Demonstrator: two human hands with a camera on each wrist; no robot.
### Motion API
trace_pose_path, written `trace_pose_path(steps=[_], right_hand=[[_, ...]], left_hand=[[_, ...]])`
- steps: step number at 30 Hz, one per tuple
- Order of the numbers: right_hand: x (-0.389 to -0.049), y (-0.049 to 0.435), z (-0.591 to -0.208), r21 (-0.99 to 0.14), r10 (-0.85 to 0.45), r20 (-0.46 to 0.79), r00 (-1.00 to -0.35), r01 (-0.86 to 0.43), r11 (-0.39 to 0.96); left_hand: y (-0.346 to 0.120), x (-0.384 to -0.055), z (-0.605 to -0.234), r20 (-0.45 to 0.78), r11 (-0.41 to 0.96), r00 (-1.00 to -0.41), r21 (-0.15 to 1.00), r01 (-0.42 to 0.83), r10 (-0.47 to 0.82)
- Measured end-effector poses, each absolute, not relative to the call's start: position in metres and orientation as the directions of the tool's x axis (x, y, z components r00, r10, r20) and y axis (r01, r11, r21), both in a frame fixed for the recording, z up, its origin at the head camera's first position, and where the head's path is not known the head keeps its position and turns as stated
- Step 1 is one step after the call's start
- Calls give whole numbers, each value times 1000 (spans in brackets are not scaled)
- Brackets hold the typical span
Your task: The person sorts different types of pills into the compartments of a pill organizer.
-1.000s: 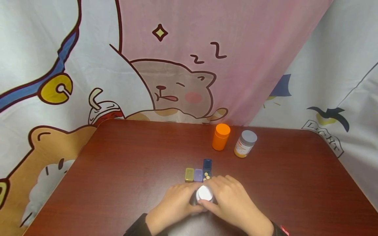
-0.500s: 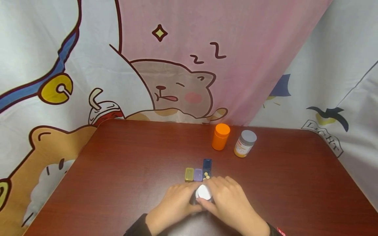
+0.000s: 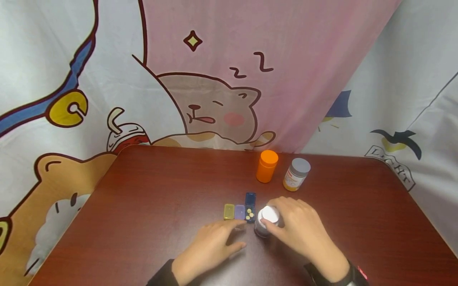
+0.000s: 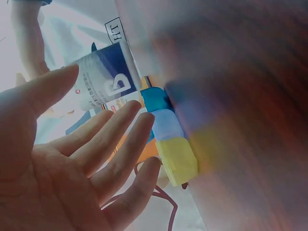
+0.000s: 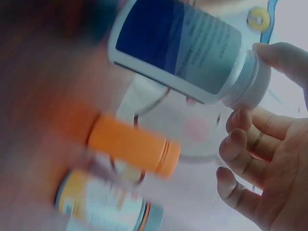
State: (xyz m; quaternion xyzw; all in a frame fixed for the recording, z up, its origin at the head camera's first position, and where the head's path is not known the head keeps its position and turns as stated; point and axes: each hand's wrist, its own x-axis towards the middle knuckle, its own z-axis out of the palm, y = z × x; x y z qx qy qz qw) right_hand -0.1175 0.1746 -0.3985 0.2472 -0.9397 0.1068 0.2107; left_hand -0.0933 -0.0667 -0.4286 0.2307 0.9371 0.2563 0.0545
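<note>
My right hand (image 3: 302,228) grips a white pill bottle (image 3: 262,228) by its white cap (image 5: 250,82), thumb on one side and fingers on the other. A dark blue label (image 5: 149,33) covers part of the bottle, seen in the right wrist view. My left hand (image 3: 211,248) is held with fingers apart and nothing in it, left of the bottle. Just beyond its fingertips lies a small pill box with yellow (image 3: 229,211), purple (image 3: 240,212) and dark blue (image 3: 250,214) compartments. The blue lid (image 3: 251,198) stands open, and several pale yellow tablets lie in that compartment.
An orange bottle (image 3: 267,167) stands near the back edge of the brown table (image 3: 161,190). To its right is a grey-capped jar (image 3: 296,174) with a white and orange label. A printed curtain (image 3: 214,47) hangs behind the table.
Both hands were around the bottle. Now the left hand has let go, and the right hand has moved the bottle to the right and slightly away, bringing more of the blue compartment into view.
</note>
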Motion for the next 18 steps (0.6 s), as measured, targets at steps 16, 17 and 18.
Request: trace_pose_path(steps=[16, 17, 18], right_hand=[[-154, 282, -381, -262, -60, 249, -967, -127, 957], [-156, 287, -382, -263, -49, 248, -968, -116, 958], [-157, 291, -383, -264, -39, 249, -968, -107, 959]], left_hand=[[-67, -94, -429, -2, 753, -892, 538, 379, 451], [-67, -95, -429, -3, 753, -893, 539, 377, 450], [-67, -95, -429, -3, 754, -894, 538, 376, 449]])
